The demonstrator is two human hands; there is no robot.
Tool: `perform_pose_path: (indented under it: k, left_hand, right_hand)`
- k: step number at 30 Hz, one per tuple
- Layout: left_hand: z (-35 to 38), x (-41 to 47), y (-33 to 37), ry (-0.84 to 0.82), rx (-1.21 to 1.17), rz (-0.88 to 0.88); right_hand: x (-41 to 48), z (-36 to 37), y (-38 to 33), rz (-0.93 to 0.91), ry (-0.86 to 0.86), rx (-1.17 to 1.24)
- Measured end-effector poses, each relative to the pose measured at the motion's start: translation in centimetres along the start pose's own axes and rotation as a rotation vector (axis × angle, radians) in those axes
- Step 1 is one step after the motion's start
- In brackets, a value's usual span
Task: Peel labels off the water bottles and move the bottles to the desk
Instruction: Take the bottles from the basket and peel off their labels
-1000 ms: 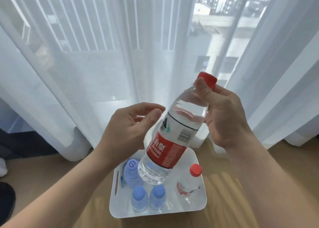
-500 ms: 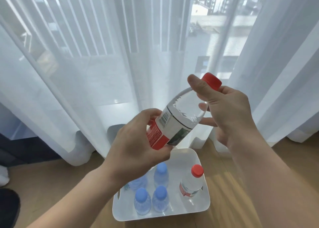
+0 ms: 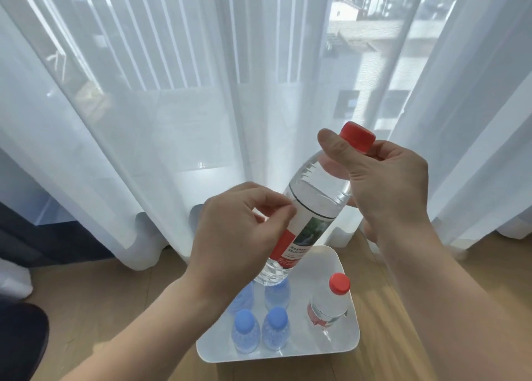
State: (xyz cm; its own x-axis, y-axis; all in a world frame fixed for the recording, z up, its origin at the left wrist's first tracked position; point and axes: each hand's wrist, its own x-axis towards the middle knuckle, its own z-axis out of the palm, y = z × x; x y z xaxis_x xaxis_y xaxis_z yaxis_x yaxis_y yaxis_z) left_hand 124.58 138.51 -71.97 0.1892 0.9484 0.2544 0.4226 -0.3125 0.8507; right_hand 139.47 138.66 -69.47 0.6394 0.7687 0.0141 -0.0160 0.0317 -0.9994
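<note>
A clear water bottle [image 3: 313,196] with a red cap and a red-and-white label [image 3: 299,236] is held tilted in the air above a white tray [image 3: 334,265]. My right hand [image 3: 385,184] grips its neck just below the cap. My left hand [image 3: 241,228] rests on the label's left side, thumb and forefinger pinched at its upper edge. In the tray stand several small blue-capped bottles [image 3: 246,334] and one red-capped bottle [image 3: 328,303] that wears a label.
The tray sits on a wooden floor [image 3: 115,303]. White sheer curtains [image 3: 172,107] hang right behind it, over a window. A dark object [image 3: 20,337] lies at the far left edge. No desk is in view.
The bottle has been turned in my hands, so a green picture panel of the label now faces me. My left hand went from wrapping the label to pinching at its top edge.
</note>
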Motion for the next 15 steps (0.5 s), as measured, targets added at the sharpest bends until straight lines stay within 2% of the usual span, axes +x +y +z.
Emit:
perform_pose_path:
  k: [6, 11, 15]
  left_hand:
    - [-0.7, 0.6, -0.6, -0.084, -0.048, -0.103]
    - [-1.6, 1.4, -1.5, -0.083, -0.321, -0.304]
    - [-2.0, 2.0, -2.5, -0.063, -0.421, -0.392]
  right_hand:
    - [0.2, -0.4, -0.6, -0.046, -0.054, -0.006]
    - [0.9, -1.6, -1.5, -0.071, -0.184, 0.055]
    - [1.0, -1.9, -1.8, -0.086, -0.277, 0.071]
